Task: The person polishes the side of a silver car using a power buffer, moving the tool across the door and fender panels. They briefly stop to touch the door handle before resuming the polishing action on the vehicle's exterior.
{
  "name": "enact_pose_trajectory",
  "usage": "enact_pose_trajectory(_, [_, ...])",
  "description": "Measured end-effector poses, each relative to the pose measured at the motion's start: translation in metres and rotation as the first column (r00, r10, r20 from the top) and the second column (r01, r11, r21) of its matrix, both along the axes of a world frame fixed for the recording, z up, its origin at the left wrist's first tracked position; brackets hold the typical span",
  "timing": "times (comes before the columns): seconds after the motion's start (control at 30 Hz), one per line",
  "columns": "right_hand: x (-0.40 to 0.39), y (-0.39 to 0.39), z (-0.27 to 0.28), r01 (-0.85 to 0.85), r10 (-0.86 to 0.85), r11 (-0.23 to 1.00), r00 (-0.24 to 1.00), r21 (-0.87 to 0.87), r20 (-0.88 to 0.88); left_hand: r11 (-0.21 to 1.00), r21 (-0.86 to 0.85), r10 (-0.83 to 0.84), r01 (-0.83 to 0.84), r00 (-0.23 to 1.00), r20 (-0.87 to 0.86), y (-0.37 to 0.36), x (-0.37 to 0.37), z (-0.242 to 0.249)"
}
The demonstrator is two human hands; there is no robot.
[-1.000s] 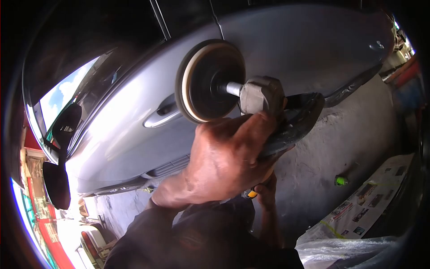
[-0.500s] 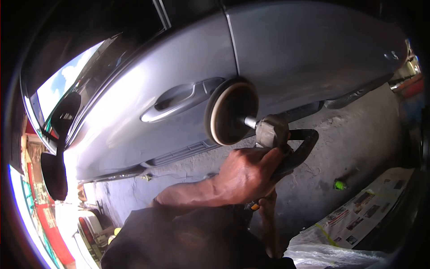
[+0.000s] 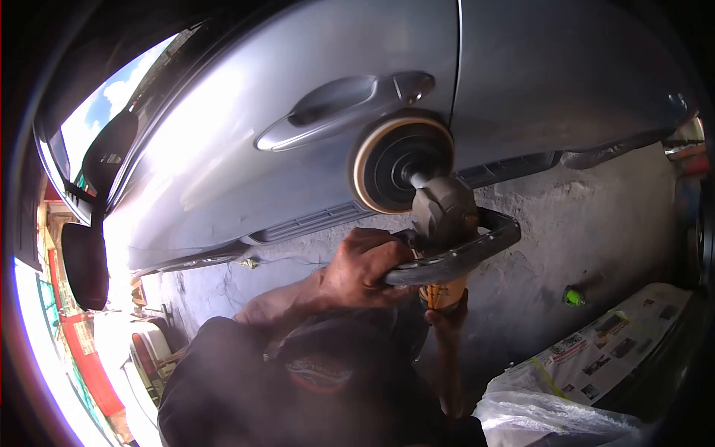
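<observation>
A rotary polisher (image 3: 445,212) with a round pad (image 3: 402,167) is held up against a silver-grey car door (image 3: 298,175). The pad lies on or very close to the panel, just under the door handle (image 3: 335,104) and beside the door gap. My left hand (image 3: 365,268) is closed around the left end of the polisher's black loop handle (image 3: 477,257). Lower down, my right hand (image 3: 449,313) grips the orange-yellow body (image 3: 445,293) of the tool, its fingers partly hidden. Dark clothing covers my torso below.
A side mirror (image 3: 84,264) juts out at the left. Under the car runs a side step (image 3: 320,223) above the grey concrete floor (image 3: 536,246). A bright green object (image 3: 573,296) lies there, near printed sheets (image 3: 596,354) and clear plastic (image 3: 544,413) at the lower right.
The pad has moved from the door handle's right end to below it and now faces the door more squarely. My left hand has shifted left along the loop handle. The view has shifted too.
</observation>
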State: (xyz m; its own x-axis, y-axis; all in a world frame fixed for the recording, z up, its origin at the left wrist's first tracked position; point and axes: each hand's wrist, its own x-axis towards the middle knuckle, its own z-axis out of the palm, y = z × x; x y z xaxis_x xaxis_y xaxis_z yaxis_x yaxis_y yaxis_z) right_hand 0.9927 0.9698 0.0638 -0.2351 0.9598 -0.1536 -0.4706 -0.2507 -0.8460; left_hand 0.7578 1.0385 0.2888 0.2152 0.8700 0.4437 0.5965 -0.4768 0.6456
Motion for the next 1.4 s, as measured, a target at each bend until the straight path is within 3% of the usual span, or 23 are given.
enact_pose_trajectory(0.17, [-0.030,-0.031,0.004,-0.104,0.105,0.995,0.994,0.006,-0.014,1.000,0.014,-0.011,0.010,0.999,0.033,-0.046,-0.045,-0.005])
enact_pose_trajectory(0.2, [-0.036,-0.035,0.017,-0.141,0.143,0.985,0.990,-0.100,0.016,0.997,0.072,0.031,-0.029,0.999,-0.023,-0.057,-0.051,-0.004])
enact_pose_trajectory(0.3, [-0.053,-0.047,0.031,-0.176,0.181,0.979,0.982,-0.102,0.044,0.997,0.058,0.057,-0.056,0.998,-0.015,-0.082,-0.069,-0.007])
enact_pose_trajectory(0.33, [-0.056,-0.052,0.022,-0.179,0.180,0.984,0.978,-0.023,0.103,0.997,0.047,0.065,-0.063,0.998,-0.025,-0.087,-0.073,-0.007])
enact_pose_trajectory(0.53, [-0.055,-0.056,0.016,-0.070,0.040,0.995,0.939,0.075,0.341,0.992,0.124,0.015,-0.014,1.000,-0.009,-0.072,-0.068,-0.005])
enact_pose_trajectory(0.63, [-0.042,-0.042,-0.002,0.030,-0.113,0.979,0.902,0.201,0.417,0.989,0.142,-0.047,0.047,0.999,-0.005,-0.042,-0.058,-0.001])
enact_pose_trajectory(0.77, [-0.026,-0.023,-0.005,0.084,-0.150,0.981,0.904,0.176,0.399,0.989,0.124,-0.086,0.078,0.994,0.060,-0.023,-0.045,-0.008])
enact_pose_trajectory(0.93, [-0.033,-0.024,0.004,-0.034,-0.027,0.988,0.924,0.151,0.383,0.989,0.137,-0.069,0.050,0.988,0.137,-0.048,-0.058,-0.012])
enact_pose_trajectory(1.03, [-0.045,-0.032,0.018,-0.150,0.104,0.985,0.912,0.088,0.397,0.987,0.158,0.025,-0.036,0.997,0.072,-0.078,-0.075,-0.004])
enact_pose_trajectory(1.07, [-0.047,-0.037,0.019,-0.192,0.153,0.980,0.904,0.058,0.399,0.977,0.187,0.111,-0.100,0.993,-0.050,-0.092,-0.078,0.000])
enact_pose_trajectory(1.17, [-0.061,-0.055,0.011,-0.266,0.209,0.959,0.894,0.095,0.396,0.982,0.131,0.144,-0.139,0.989,-0.025,-0.137,-0.106,-0.017])
enact_pose_trajectory(1.27, [-0.080,-0.072,0.009,-0.281,0.237,0.955,0.916,0.093,0.323,0.977,0.088,0.195,-0.197,0.980,0.026,-0.163,-0.117,-0.019])
enact_pose_trajectory(1.37, [-0.095,-0.079,0.038,-0.251,0.263,0.964,0.951,-0.092,0.163,0.977,0.039,0.206,-0.209,0.977,0.060,-0.173,-0.122,-0.021])
enact_pose_trajectory(1.4, [-0.094,-0.079,0.032,-0.270,0.269,0.963,0.942,-0.022,0.202,0.979,0.040,0.200,-0.202,0.979,0.046,-0.170,-0.123,-0.019])
